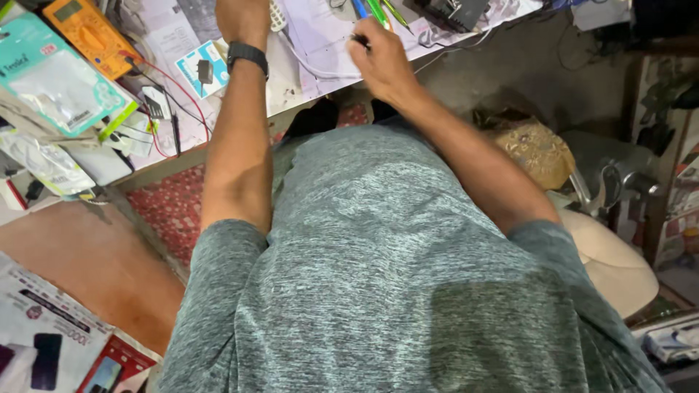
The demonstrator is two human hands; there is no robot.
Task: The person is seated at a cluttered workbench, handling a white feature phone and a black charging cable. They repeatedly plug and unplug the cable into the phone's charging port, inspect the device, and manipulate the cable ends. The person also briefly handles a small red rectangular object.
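Observation:
My left hand [242, 18] reaches onto the workbench [306, 80] at the top of the view; only its back and the wrist with a black band [247, 55] show, and its fingers are cut off by the frame edge, next to a white keypad device [277, 16]. My right hand [380, 58] rests near the bench edge with fingers closed around a thin dark tool [360, 40]. A white cable [313, 67] runs between the two hands. My grey shirt fills the lower view.
An orange multimeter [86, 33] with red and black leads [171, 109] lies at the left, beside packaged goods [51, 76]. Pens and tweezers [378, 11] lie at the top. A brown counter [87, 269] sits lower left; a cream stool [611, 262] stands at the right.

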